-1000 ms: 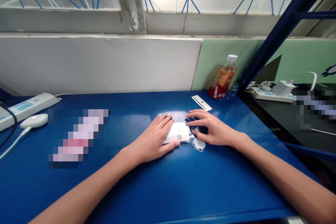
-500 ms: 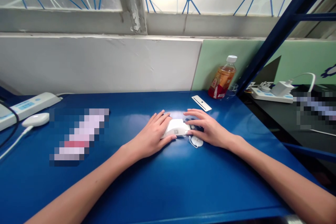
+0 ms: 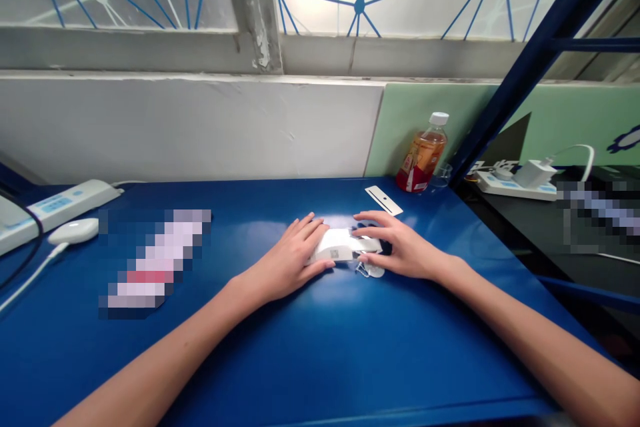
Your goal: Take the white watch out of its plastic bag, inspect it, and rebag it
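A white object with a curved top (image 3: pixel 336 242) lies on the blue tabletop, a small square code printed on its front. My left hand (image 3: pixel 295 253) is over its left end, thumb along the near side and fingers across the far side, holding it down. At its right end, my right hand (image 3: pixel 400 247) has thumb and fingers curled around a flat white piece (image 3: pixel 370 245) that sticks out of the object. What the piece is I cannot make out. Below my right thumb lies a round white tag with a beaded chain (image 3: pixel 374 271), partly covered.
A flat white strip (image 3: pixel 384 200) lies beyond my right hand. Behind it stands a drink bottle (image 3: pixel 423 157) beside a clear cup (image 3: pixel 442 175). On the left are a blurred-out object (image 3: pixel 160 257), a white plug-like device (image 3: pixel 75 231) and a power strip (image 3: pixel 65 203). A blue frame post (image 3: pixel 510 100) rises at right.
The flat white piece now shows between my right fingers, where dark parts were visible before. My left hand has stayed on the object. The view has tilted up slightly.
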A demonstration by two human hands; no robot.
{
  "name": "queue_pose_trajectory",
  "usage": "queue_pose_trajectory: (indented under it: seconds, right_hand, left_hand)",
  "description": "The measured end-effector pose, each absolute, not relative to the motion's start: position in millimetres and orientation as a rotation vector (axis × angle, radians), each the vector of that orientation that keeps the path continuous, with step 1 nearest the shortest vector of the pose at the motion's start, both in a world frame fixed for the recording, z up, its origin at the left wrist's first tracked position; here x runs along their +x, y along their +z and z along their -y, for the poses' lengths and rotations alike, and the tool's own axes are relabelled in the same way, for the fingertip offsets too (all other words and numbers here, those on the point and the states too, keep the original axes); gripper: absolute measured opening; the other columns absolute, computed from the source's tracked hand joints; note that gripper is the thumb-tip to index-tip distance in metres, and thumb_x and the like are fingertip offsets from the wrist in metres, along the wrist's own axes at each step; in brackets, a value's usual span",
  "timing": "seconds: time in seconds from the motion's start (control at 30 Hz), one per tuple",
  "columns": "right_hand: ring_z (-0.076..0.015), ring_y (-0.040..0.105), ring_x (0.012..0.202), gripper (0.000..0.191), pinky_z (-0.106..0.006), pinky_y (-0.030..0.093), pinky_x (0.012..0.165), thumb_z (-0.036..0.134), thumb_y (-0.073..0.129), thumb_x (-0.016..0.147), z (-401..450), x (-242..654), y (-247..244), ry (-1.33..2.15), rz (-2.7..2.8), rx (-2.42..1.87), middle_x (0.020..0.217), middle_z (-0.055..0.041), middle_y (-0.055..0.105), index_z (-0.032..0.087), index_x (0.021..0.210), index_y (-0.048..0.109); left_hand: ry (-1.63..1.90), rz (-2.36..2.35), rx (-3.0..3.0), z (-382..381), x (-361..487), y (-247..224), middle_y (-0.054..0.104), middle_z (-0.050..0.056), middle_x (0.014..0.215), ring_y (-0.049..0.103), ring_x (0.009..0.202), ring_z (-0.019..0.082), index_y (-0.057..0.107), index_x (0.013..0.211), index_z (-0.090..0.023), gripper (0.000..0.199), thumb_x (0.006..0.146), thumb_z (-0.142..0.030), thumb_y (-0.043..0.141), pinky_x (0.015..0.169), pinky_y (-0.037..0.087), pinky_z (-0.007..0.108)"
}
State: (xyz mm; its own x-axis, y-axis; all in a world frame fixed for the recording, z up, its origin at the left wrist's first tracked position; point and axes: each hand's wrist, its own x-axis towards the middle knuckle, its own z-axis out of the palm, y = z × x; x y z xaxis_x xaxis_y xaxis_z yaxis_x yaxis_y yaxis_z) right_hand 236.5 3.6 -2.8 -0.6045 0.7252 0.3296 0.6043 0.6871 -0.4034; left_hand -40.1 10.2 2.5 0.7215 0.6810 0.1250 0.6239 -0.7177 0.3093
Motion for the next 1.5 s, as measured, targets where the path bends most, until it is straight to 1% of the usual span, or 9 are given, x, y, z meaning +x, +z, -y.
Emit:
queue_pose_trajectory:
  seconds: [0.2, 0.4, 0.53, 0.63, 0.77, 1.0, 1.17, 1.33, 1.5]
  right_hand:
    - [-0.0309, 0.057, 0.123, 0.032, -0.047, 0.049, 0.101, 0.036, 0.059, 0.093, -2, 233, 0, 0.250, 2.504, -0.947, 0.133, -0.0180, 0.060, 0.016, 0.116, 0.067]
    - [-0.0293, 0.068, 0.100, 0.030, -0.043, 0.054, 0.084, 0.030, 0.048, 0.097, -4, 245, 14, 0.133, 2.488, -1.072, 0.113, -0.0159, 0.070, 0.014, 0.115, 0.066]
    - [-0.0243, 0.069, 0.083, 0.023, -0.036, 0.053, 0.074, 0.036, 0.064, 0.089, -6, 249, 12, 0.238, 2.145, -1.156, 0.096, -0.0092, 0.074, 0.017, 0.101, 0.069]
    - [-0.0164, 0.058, 0.059, 0.027, -0.029, 0.044, 0.055, 0.043, 0.078, 0.075, -7, 248, 11, 0.413, 1.819, -1.211, 0.067, -0.0011, 0.066, 0.019, 0.075, 0.067]
    - [-0.0115, 0.045, 0.050, 0.036, -0.026, 0.036, 0.048, 0.049, 0.080, 0.071, -11, 244, 8, 0.772, 1.456, -1.164, 0.056, 0.0034, 0.052, 0.019, 0.062, 0.060]
    - [-0.0183, 0.067, 0.084, 0.041, -0.031, 0.054, 0.078, 0.058, 0.073, 0.075, -4, 226, 19, 1.509, 0.918, -0.850, 0.088, -0.0026, 0.071, 0.021, 0.065, 0.059]
    - [-0.0209, 0.069, 0.087, 0.041, -0.037, 0.054, 0.085, 0.058, 0.061, 0.086, 7, 216, 40, 1.526, 0.985, -0.819, 0.080, -0.0033, 0.073, 0.023, 0.065, 0.060]
    - [-0.0253, 0.067, 0.107, 0.044, -0.044, 0.045, 0.102, 0.059, 0.057, 0.089, 1, 190, 67, 1.425, 1.188, -0.799, 0.082, -0.0060, 0.076, 0.021, 0.069, 0.067]
    - [-0.0258, 0.063, 0.112, 0.044, -0.045, 0.040, 0.107, 0.058, 0.060, 0.088, -26, 160, 83, 1.386, 1.277, -0.701, 0.091, -0.0087, 0.076, 0.018, 0.077, 0.072]
  left_hand:
    - [0.326, -1.058, 2.684, -10, -39, 2, 0.044, 0.018, 0.149, 0.027, 0.146, 0.033, 0.041, 0.143, -0.014, 0.058, 0.098, -0.051, 0.049, 0.116, 0.026, 0.052]
    - [0.366, -1.053, 2.650, -10, -40, 3, 0.044, 0.018, 0.149, 0.028, 0.145, 0.032, 0.045, 0.140, -0.015, 0.057, 0.097, -0.052, 0.050, 0.116, 0.027, 0.051]
    - [0.340, -1.100, 2.627, -9, -40, 4, 0.040, 0.017, 0.153, 0.025, 0.147, 0.033, 0.043, 0.143, -0.014, 0.061, 0.096, -0.053, 0.051, 0.116, 0.028, 0.049]
    - [0.273, -1.116, 2.634, -8, -40, 2, 0.034, 0.017, 0.156, 0.020, 0.148, 0.032, 0.037, 0.148, -0.013, 0.066, 0.098, -0.055, 0.045, 0.118, 0.023, 0.050]
    - [0.146, -1.164, 2.659, -7, -38, 2, 0.021, 0.017, 0.160, 0.010, 0.150, 0.031, 0.026, 0.154, -0.010, 0.075, 0.099, -0.060, 0.036, 0.120, 0.017, 0.049]
    - [0.010, -1.210, 2.688, 0, -32, 4, 0.009, 0.015, 0.162, 0.001, 0.150, 0.031, 0.015, 0.157, -0.011, 0.078, 0.099, -0.063, 0.026, 0.120, 0.010, 0.050]
    - [0.260, -1.141, 2.545, -2, -36, 13, 0.011, 0.017, 0.162, 0.007, 0.151, 0.030, 0.012, 0.157, -0.009, 0.078, 0.100, -0.059, 0.030, 0.119, 0.014, 0.051]
    - [0.798, -0.972, 2.182, -3, -31, 46, 0.056, 0.012, 0.141, 0.047, 0.134, 0.029, 0.061, 0.127, -0.017, 0.058, 0.102, -0.056, 0.028, 0.113, 0.033, 0.044]
    - [0.757, -0.673, 1.713, -3, -10, 63, 0.074, 0.013, 0.101, 0.069, 0.099, 0.027, 0.071, 0.102, -0.012, 0.058, 0.099, -0.060, 0.040, 0.092, 0.050, 0.040]
